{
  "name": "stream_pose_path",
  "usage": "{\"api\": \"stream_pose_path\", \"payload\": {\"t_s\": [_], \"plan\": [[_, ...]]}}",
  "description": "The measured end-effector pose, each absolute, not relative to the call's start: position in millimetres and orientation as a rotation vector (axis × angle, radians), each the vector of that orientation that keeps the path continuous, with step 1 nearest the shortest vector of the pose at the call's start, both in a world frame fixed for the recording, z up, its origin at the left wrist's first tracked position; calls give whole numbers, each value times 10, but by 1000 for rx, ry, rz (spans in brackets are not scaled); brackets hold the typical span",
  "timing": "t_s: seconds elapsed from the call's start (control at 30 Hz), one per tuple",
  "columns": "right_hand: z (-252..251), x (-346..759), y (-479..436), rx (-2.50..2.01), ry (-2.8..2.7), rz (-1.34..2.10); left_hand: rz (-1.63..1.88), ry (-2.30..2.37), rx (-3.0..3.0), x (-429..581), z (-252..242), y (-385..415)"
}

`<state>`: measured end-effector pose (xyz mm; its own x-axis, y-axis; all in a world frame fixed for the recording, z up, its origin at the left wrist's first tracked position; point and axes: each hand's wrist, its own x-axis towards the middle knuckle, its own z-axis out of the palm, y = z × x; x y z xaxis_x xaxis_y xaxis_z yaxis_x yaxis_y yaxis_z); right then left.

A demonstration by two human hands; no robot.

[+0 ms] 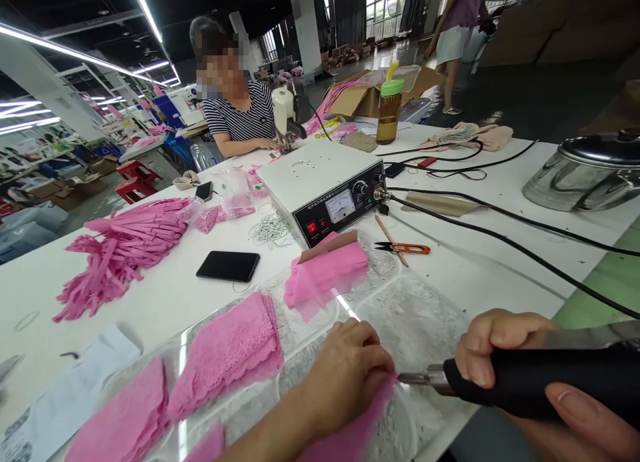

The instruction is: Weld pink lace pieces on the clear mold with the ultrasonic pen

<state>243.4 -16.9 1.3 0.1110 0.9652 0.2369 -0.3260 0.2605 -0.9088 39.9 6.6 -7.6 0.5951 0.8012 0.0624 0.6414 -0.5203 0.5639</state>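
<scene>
My left hand (345, 369) is closed, its fingers pressed together on a thin pink fabric piece (350, 432) over the clear mat (420, 315). My right hand (505, 355) is wrapped round the black handle of an ultrasonic handpiece (540, 375). Its narrow metal tip touches or nearly touches the fabric's edge beside my left fingers. To the left lie a stack of pink lace pieces (235, 355) and a stack of smooth pink pieces (125, 415). Beyond my left hand a folded pink bundle (325, 269) has a brown strip (327, 247) on top.
A control box (325, 189) with a dial stands behind the mat; cables run right. Orange thread snips (403, 247), a phone (229, 266), pink strips (130, 249), a bottle (389, 112) and a steel pot (583, 175) are on the table. A person (240, 115) sits opposite at a sewing machine (285, 112).
</scene>
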Motion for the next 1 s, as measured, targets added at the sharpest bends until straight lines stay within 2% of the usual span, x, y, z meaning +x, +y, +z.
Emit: {"api": "stream_pose_path", "payload": {"t_s": [0.47,1.0], "plan": [[267,2291,-199,-839,-841,1161,394,1140,2249,419,-13,109],[170,2339,-187,-776,-881,1141,594,1069,2364,327,24,-13]]}}
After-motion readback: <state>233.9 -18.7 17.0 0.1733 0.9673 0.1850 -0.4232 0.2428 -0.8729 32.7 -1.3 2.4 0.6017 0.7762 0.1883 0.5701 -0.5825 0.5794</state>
